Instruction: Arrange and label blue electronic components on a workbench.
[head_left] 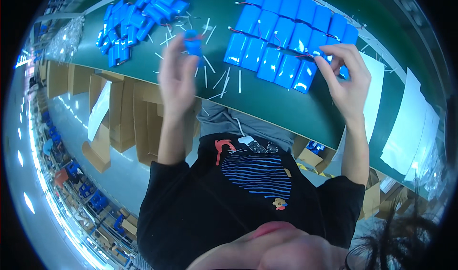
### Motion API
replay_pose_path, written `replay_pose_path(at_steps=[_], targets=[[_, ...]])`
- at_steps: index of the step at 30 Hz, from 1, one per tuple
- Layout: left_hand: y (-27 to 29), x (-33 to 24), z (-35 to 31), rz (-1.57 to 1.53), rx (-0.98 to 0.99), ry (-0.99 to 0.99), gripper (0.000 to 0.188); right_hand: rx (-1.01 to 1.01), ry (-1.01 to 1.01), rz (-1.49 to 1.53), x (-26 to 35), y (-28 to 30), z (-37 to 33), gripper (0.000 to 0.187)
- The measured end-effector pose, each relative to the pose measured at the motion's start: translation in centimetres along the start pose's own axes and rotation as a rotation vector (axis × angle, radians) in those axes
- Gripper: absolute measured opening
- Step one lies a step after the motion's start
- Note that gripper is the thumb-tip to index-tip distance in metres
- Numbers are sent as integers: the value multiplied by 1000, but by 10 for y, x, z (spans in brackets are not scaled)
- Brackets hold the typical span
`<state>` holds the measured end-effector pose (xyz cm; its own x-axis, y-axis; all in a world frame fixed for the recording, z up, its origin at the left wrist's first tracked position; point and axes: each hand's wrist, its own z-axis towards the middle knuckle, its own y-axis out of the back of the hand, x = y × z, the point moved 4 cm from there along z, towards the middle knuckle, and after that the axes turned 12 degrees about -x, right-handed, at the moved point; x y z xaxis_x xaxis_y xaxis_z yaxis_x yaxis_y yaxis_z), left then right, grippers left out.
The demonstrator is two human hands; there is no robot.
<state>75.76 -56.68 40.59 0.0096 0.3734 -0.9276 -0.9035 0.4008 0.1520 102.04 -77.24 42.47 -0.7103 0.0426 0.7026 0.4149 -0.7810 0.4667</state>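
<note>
Blurred by motion, my left hand (177, 81) is raised over the left part of the green table, closed on a blue shrink-wrapped battery pack (192, 46). My right hand (350, 79) is at the near right corner of a block of blue battery packs (268, 62) laid side by side in rows. Its thumb and forefinger pinch a thin red battery wire (304, 56) above the front row. Other packs in the block also have thin wires at their ends. Part of another blue pack shows beneath my right fingers.
Loose blue battery packs (138, 19) lie heaped at the far left. Thin white strips (206, 74) are scattered across the green tabletop (315, 115). White sheets (412, 127) lie at the right, clear plastic wrap (67, 38) at the left. Open cardboard boxes (145, 127) stand below the table's near edge.
</note>
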Motion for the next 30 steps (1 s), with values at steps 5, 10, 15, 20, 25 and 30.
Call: replay_pose_path(at_steps=[5, 10, 15, 20, 25, 30], targets=[[-50, -12, -23, -174, 201, -63, 51, 256, -48, 211, 56, -18, 10, 27], [-75, -24, -31, -288, 278, 162, 51, 225, -15, 258, 66, -31, 17, 33], [-87, -23, -39, -345, 321, 277, 50, 285, 14, 390, 47, -36, 15, 38], [-85, -37, -28, 294, -61, -604, 43, 304, -657, 663, 30, -44, -2, 35], [-93, -31, -26, 315, -78, -702, 44, 284, -754, 585, 11, -43, -10, 22], [-92, -33, -27, 433, -88, -738, 47, 225, -486, 493, 22, -44, -3, 17]])
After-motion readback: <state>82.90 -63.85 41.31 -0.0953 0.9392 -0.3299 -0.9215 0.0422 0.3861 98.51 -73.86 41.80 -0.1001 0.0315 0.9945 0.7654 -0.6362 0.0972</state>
